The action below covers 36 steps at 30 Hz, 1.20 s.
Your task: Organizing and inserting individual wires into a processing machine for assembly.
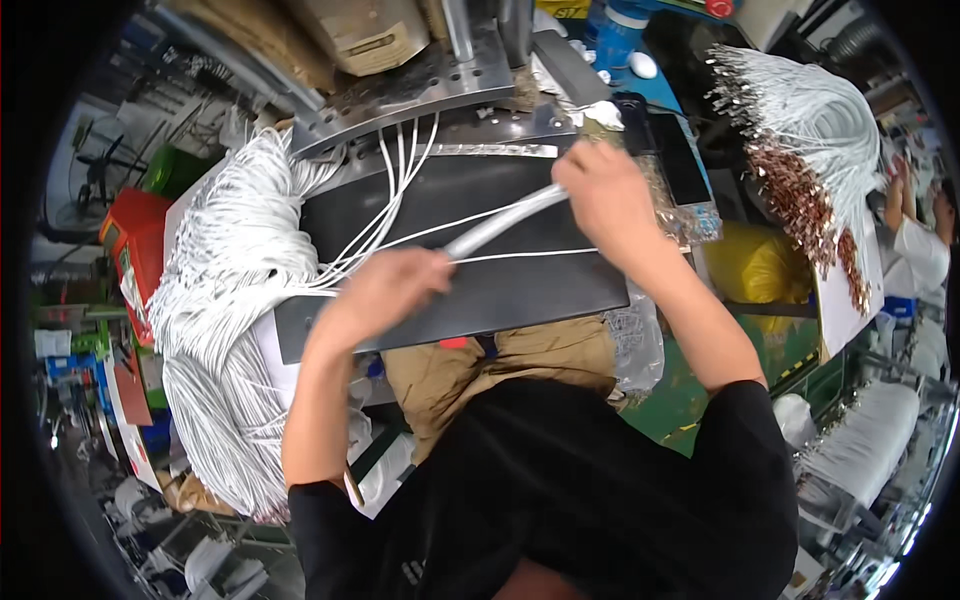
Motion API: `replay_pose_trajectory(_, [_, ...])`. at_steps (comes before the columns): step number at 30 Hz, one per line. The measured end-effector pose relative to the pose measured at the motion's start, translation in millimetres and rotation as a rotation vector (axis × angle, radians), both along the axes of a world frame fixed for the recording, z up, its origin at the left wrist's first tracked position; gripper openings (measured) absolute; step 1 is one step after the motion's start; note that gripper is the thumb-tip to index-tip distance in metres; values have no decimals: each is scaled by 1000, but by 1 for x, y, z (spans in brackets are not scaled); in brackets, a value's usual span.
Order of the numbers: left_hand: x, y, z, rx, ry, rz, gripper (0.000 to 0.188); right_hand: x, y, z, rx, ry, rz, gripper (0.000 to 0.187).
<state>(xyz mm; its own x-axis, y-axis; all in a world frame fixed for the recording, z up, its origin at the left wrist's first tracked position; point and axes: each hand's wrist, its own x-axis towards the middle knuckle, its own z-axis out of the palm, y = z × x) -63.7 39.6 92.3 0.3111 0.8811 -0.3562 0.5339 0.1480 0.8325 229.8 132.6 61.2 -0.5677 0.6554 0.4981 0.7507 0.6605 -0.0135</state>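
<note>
Stretched slantwise between my hands is a white cable [505,222], smeared into a wide pale band, so I cannot tell whether it is one strand or several. My left hand [390,285] is closed at its lower end and blurred. Higher up, beside the metal strip, my right hand [608,185] pinches the other end. Thin white cables [395,190] run from the metal press [410,95] across the black board [540,290] toward my left hand. A big heap of white cables [235,220] lies to the left and hangs down over the edge.
A shiny metal strip [500,151] lies along the press. Beyond my right hand are a dark phone-like slab [678,155] and a blue container [620,35]. At right hangs another cable bundle [825,110] with copper-coloured ends. A yellow bag [755,262] sits below it.
</note>
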Motion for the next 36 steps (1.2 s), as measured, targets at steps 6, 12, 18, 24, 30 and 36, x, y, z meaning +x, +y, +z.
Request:
replay_pose_trajectory(6, [54,-27,-39,-475,-592,114,31,-25,-23,-15,-402,436,332,17])
replay_pose_trajectory(12, [74,-5,-39,-377,-510,170,27,-48,-10,-22,-942,876,343,22])
replay_pose_trajectory(18, [48,34,-66,-357,-701,423,26,-20,0,-24,-508,430,150,26])
replay_pose_trajectory(24, [35,67,-63,-313,-889,568,28,-37,4,-7,-592,-84,106,27])
replay_pose_trajectory(30, [43,67,-68,-307,-756,450,31,-47,43,-45,60,-109,15,41])
replay_pose_trajectory(36, [52,60,-67,-268,-551,430,23,-39,35,-40,-724,316,105,38])
